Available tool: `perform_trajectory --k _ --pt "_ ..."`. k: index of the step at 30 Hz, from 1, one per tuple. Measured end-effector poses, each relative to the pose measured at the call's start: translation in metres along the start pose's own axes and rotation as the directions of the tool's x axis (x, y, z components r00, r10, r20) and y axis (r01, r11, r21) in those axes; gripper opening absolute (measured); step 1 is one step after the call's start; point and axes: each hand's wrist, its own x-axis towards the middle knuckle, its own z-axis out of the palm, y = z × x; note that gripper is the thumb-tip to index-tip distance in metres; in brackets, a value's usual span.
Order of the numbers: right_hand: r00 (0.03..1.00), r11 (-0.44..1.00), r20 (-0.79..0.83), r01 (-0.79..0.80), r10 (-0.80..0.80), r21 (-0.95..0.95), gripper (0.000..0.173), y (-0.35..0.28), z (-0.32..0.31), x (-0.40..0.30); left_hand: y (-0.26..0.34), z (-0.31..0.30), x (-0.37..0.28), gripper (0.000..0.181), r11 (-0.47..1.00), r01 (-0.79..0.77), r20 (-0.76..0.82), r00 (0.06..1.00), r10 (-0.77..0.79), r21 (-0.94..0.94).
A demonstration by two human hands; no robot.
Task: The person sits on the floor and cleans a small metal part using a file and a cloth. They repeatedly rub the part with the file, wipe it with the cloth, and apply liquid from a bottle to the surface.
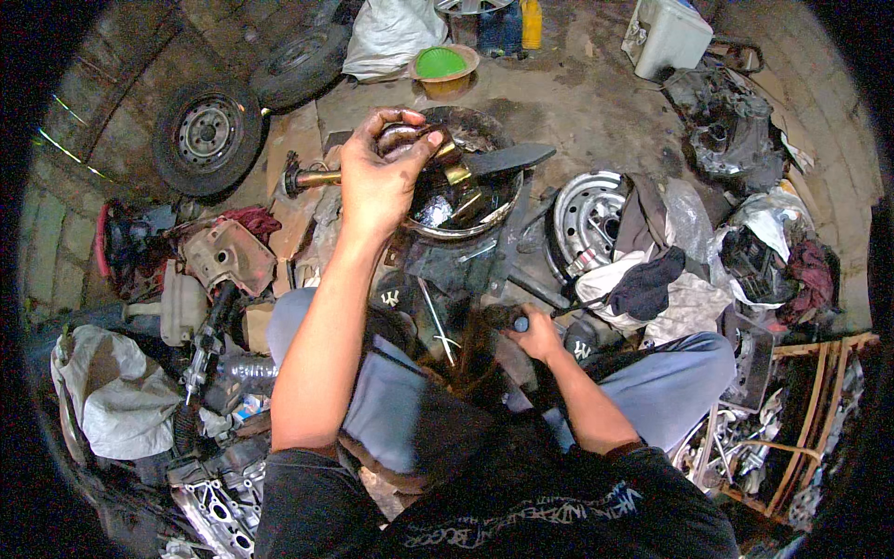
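Observation:
My left hand (391, 164) is raised over a round metal basin (513, 202) and grips an oily, dark metal part (401, 140) of rounded shape. Beside its fingertips are brass-coloured cylindrical pieces (457, 172), and a flat dark blade-like piece (513, 158) juts out to the right; how these join the held part is unclear. Dark liquid shines inside the basin. Low in front of my body, my right hand (536, 335) closes around a small object with a rounded bluish end (521, 323), mostly hidden by the fingers. A thin metal rod (436, 321) lies between my feet.
A steel wheel rim (590, 216) and cloths (688, 300) lie to the right. Two tyres, one a mounted wheel (207, 133), are at the upper left. A green bowl (440, 63) stands beyond the basin. Engine parts (220, 513) lie lower left; a gearbox-like casting (730, 133) sits upper right.

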Motion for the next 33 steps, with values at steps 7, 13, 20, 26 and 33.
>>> perform_trajectory --k 7,13,20,26,33 --pt "0.996 0.995 -0.056 0.071 -0.075 -0.072 0.061 -0.024 -0.013 0.005 0.003 -0.001 0.001 0.029 1.000 0.001 0.020 1.000 -0.001 0.005" --pt "0.832 0.982 -0.553 0.139 -0.046 0.128 0.028 -0.064 -0.052 0.014 0.010 -0.003 -0.003 0.021 0.996 0.014 0.004 1.000 -0.014 -0.085" --pt "0.812 0.849 -0.256 0.521 -0.525 -0.088 0.012 -0.188 -0.175 0.035 0.006 -0.001 0.000 0.022 0.996 -0.037 0.015 0.999 0.038 -0.081" --pt "0.832 0.719 0.198 0.550 -0.518 -0.426 0.016 -0.215 -0.182 0.068 0.009 -0.004 0.002 0.022 0.984 -0.020 -0.004 1.000 0.020 -0.178" --pt "0.783 0.617 0.307 0.617 -0.540 -0.489 0.014 -0.221 -0.180 0.083 0.005 -0.008 0.003 0.025 0.991 -0.026 0.009 1.000 0.028 -0.132"
